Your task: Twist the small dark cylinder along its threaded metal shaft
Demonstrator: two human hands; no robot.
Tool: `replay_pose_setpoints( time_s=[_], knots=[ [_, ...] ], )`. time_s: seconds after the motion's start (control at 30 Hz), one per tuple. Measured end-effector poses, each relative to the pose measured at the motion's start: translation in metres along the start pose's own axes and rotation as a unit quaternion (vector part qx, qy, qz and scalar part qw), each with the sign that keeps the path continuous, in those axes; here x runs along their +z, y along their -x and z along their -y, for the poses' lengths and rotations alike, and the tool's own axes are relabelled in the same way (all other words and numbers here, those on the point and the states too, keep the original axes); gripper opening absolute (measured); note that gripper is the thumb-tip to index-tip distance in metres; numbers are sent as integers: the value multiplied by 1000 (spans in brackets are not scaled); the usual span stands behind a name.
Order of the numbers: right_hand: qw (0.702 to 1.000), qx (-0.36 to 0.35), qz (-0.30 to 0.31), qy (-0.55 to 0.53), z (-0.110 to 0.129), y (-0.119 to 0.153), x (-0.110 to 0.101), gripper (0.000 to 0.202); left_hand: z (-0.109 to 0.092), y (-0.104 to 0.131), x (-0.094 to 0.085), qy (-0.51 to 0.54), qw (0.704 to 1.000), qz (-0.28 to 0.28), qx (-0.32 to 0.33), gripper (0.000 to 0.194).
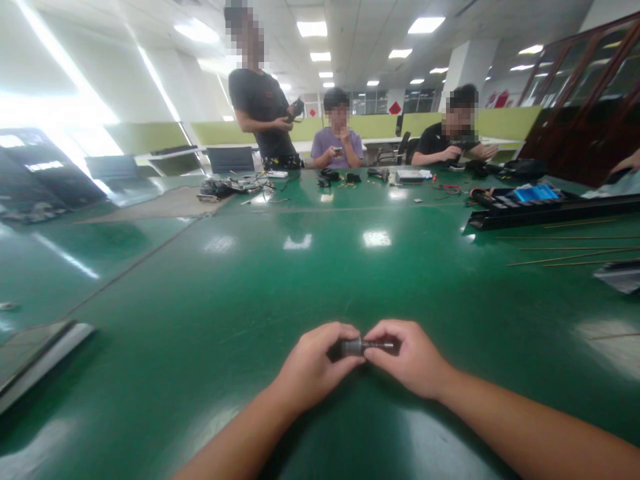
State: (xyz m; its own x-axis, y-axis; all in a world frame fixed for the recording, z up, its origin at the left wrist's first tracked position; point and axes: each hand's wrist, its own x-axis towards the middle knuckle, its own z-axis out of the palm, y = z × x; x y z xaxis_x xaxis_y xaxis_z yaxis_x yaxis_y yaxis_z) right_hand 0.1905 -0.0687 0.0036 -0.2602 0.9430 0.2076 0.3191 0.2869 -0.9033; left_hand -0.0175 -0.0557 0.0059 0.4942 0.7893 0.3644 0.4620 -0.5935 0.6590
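Low over the green table (300, 280), a small dark grey metal cylinder with a thin shaft (353, 347) lies level between my hands. My left hand (320, 360) is closed around its thick end, thumb below and fingers above. The thumb and fingertips of my right hand (415, 360) pinch the part where the thick body meets the narrow shaft. The bright shaft tip points right, into the hollow of my right hand. Fingers cover some of the part, so its exact kind cannot be made out.
Cables and electronic parts (235, 185) lie across the far side. A black rail (550, 212) and thin rods (580, 249) are at right. A flat panel (40, 353) lies at left. Three people, one standing (263, 110), are beyond the table; another person's arm shows at far right.
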Motion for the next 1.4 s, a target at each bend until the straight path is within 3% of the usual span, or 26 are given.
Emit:
replay_pose_setpoints(
  time_s=[1.4],
  knots=[
    [1000, 23, 0, -8, -3, 1, 0, 6, -3, 1, -3, 1, 1000, 1, -11, 22]
  ],
)
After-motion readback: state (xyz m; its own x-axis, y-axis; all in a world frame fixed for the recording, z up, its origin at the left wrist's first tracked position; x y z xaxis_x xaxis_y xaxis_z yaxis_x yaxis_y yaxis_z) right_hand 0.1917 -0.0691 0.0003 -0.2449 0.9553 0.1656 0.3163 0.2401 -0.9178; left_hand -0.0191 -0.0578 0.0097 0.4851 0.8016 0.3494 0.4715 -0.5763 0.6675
